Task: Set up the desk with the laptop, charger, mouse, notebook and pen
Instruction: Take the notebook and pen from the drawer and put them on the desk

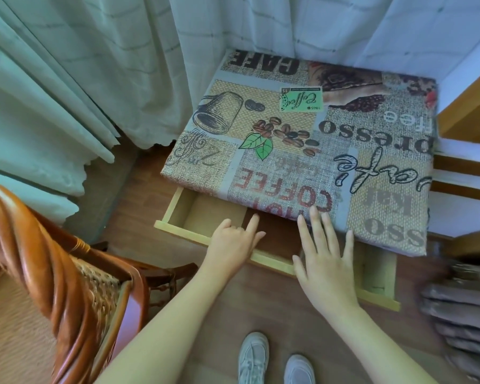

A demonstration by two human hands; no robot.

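Head cam: left hand (234,242) and right hand (326,261), fingers spread, empty, over open drawer (205,214) under worktop (302,128); looks like fetch step, next reach in for an item.

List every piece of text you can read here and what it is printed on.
All on the tablecloth, upside down to the camera:
"CAFE", far edge
"COFFEE", red, near edge
"Coffee", "1865" on a green stamp
"Cafe" script
Partly cut: "...presso", "...sso", "...fee"
Other faded lettering: unreadable
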